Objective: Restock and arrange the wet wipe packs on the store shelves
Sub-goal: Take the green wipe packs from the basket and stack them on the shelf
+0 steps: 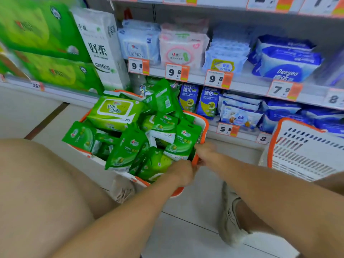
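Observation:
A white basket with an orange rim (204, 125) stands on the floor in front of the shelves, heaped with several green wet wipe packs (130, 146). A large green 80-count pack (114, 112) lies on top at the back left. My left hand (181, 172) and my right hand (204, 151) both grip the basket's near right rim, fingers curled over the orange edge. The shelves hold blue and white wipe packs (287, 64), a pink pack (183, 51) and blue upright packs (189, 97).
A second white and orange basket (305, 149) stands tilted at the right by the lower shelf. Green tissue bundles (42, 30) and a white tissue pack (100, 45) fill the left shelf. Price tags (217, 79) line the shelf edges. My knee (37, 183) and shoe (230, 216) are on the tiled floor.

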Tool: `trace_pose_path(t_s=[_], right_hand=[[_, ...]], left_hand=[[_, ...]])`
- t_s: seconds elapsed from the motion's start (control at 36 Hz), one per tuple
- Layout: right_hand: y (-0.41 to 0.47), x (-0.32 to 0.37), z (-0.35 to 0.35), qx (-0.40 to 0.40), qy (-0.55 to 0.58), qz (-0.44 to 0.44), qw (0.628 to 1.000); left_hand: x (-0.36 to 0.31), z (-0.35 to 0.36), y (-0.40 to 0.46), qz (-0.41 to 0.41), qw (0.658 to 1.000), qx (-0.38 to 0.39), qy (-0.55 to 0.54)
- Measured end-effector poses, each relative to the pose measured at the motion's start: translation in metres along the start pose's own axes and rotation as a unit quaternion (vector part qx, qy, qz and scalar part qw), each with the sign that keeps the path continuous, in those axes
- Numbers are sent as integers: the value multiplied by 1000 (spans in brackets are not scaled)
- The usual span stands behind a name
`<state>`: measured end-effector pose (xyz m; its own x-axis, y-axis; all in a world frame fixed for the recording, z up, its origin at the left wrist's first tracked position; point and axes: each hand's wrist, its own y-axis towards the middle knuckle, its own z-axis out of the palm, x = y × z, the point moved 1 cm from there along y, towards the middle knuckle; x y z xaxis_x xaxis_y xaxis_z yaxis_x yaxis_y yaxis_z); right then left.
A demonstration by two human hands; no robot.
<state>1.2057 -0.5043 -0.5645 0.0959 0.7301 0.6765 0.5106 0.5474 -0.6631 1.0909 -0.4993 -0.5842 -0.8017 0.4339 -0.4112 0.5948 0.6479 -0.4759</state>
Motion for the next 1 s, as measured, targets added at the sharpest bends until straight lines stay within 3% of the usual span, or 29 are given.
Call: trace_pose_path(t_s=[0.17, 0.25, 0.33, 0.5, 0.64, 0.69, 0.75, 0.81, 0.83, 0.89, 0.94, 1.0], right_hand=[[18, -12, -61, -112, -34, 22, 993], [19, -23, -104, -164, -76, 27, 983], [11, -39, -142, -167, -65, 62, 982], [-8, -65, -196, -225, -110, 71, 966], [4, -73, -220, -152, -109, 102, 977], [4, -54, -228, -120, -156, 99, 975], [-2, -10, -235, -158, -260, 33, 952], [-15, 41, -233, -229, -275, -97, 929], [-25, 63, -222, -223, -273, -141, 925], [-35, 90, -190, -117, -238, -179, 947], [-48, 92, -147, 11, -140, -103, 985], [-44, 78, -113, 90, -105, -51, 989]], left_hand=[[-64, 22, 9, 67, 996, 55, 1], [-99, 36, 6, 139, 987, 78, 4], [-130, 41, -6, 201, 972, 121, -12], [-160, 43, -23, 243, 951, 175, -78], [-161, -14, -36, 251, 940, 179, -145], [-156, -52, -38, 221, 930, 202, -213], [-141, -99, -35, 195, 944, 141, -224], [-114, -149, -24, 168, 972, -22, -160], [-97, -173, -18, 143, 977, -117, -109], [-61, -212, -12, 39, 967, -250, -20], [-26, -225, -5, -106, 972, -210, -27], [3, -209, 0, -177, 966, -79, -169]])
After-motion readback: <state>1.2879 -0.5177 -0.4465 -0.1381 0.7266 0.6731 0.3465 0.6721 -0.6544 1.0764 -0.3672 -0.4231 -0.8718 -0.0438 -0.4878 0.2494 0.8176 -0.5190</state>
